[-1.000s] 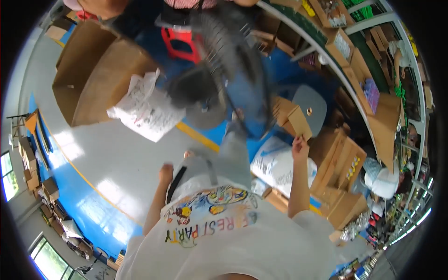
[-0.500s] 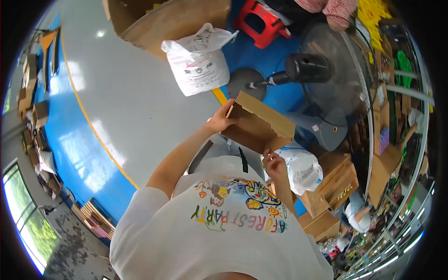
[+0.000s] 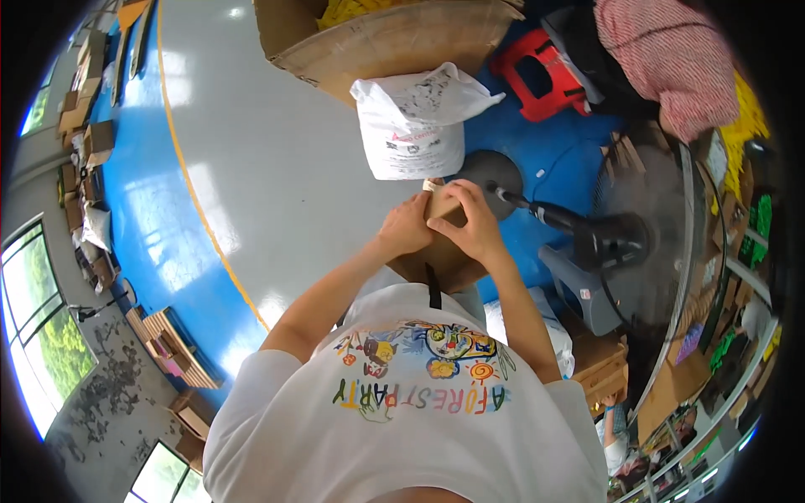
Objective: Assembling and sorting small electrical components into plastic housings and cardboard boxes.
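Observation:
A brown cardboard box is held close in front of my body, one end pointing away from me. My left hand is closed on the box's left side near its far end. Bent over the far end from the right, my right hand grips it with thumb and fingers on either side. A small pale piece shows at the far tip; I cannot tell if it is a flap. My hands and forearms hide much of the box.
Just beyond my hands stands a white sack, with a large carton behind it. To the right are a black pedestal fan, a red stool and a person in a red-patterned sleeve. A wooden crate sits nearer right.
The box has turned, and its open side no longer faces up. My right hand has risen from its lower edge to the far end, beside my left. The view has shifted too.

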### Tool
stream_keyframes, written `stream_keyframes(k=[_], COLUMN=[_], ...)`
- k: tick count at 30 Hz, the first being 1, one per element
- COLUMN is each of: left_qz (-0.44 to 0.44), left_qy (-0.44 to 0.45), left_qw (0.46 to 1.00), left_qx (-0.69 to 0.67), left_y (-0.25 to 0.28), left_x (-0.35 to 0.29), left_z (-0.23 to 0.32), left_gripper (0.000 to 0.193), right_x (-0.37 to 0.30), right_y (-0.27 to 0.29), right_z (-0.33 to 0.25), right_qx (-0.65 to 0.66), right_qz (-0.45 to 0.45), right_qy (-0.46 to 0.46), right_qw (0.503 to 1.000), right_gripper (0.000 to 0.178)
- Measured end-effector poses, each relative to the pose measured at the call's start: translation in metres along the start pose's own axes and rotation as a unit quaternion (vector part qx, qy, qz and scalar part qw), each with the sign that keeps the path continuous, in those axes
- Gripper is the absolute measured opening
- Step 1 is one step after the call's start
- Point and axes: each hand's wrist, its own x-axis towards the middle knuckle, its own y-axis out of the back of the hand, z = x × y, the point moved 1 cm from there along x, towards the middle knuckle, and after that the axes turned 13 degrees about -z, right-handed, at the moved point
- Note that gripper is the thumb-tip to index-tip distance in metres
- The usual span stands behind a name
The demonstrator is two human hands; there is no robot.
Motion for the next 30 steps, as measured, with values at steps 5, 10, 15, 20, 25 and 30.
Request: stream_keyframes(k=[5, 10, 15, 20, 25, 30], left_qz=[-0.021, -0.213, 0.170, -0.119, -0.057, -0.139], left_qy=[0.011, -0.080, -0.080, -0.039, 0.187, 0.139], left_qw=[1.000, 0.962, 0.981, 0.963, 0.913, 0.846], left_qx=[-0.009, -0.154, -0.048, 0.240, 0.358, 0.496], left_y=[0.022, 0.073, 0.124, 0.109, 0.127, 0.158], left_x=[0.044, 0.076, 0.215, 0.308, 0.323, 0.286], left_z=[-0.012, -0.038, -0.133, -0.185, -0.163, -0.176], left_gripper=[0.035, 0.057, 0.030, 0.028, 0.048, 0.054], right_x=[0.062, 0.073, 0.136, 0.235, 0.301, 0.342], right_y=[0.014, 0.018, 0.081, 0.079, 0.028, 0.001], right_z=[0.038, 0.038, 0.047, 0.078, 0.120, 0.169], right_qx=[0.043, 0.123, 0.009, -0.239, -0.385, -0.313], right_qz=[-0.026, -0.055, 0.261, 0.188, -0.035, 0.099], right_qy=[-0.001, -0.089, -0.073, 0.053, 0.117, 0.159], right_qw=[0.999, 0.987, 0.962, 0.951, 0.915, 0.931], right_gripper=[0.049, 0.043, 0.041, 0.043, 0.046, 0.047])
